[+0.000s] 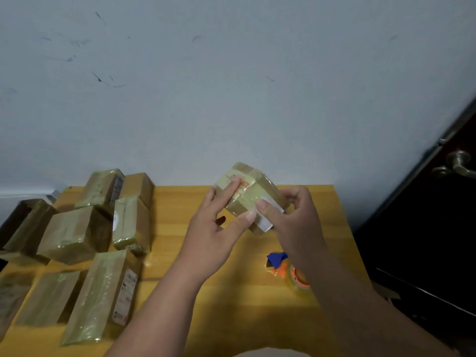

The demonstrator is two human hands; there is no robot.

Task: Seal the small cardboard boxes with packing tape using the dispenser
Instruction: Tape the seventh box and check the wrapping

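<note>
Several taped cardboard boxes (77, 233) are lying heaped and overlapping on the left part of the yellow tabletop (180, 202), some leaning on one another, a few showing white printed labels on their sides. Right of that heap, the left hand (215, 228) is reaching up with its fingers fairly straight, fingertips pressing on the taped top of a small cardboard box (251, 195), while its thumb is lying along the box's near edge. This box is being held tilted above the middle of the tabletop, close to the pale wall (231, 86) behind it, and glossy tape is crossing its upper faces. The right hand (291, 215) is gripping the box from the right side, thumb pressing near a white label on the near face and fingers curling round the far side. Below the right forearm, a tape dispenser (286, 266) with blue and orange parts is lying on the tabletop, partly hidden by that arm. Farther right, a dark door (425, 228) with a metal lever handle (458, 166) is standing beside the tabletop.
</note>
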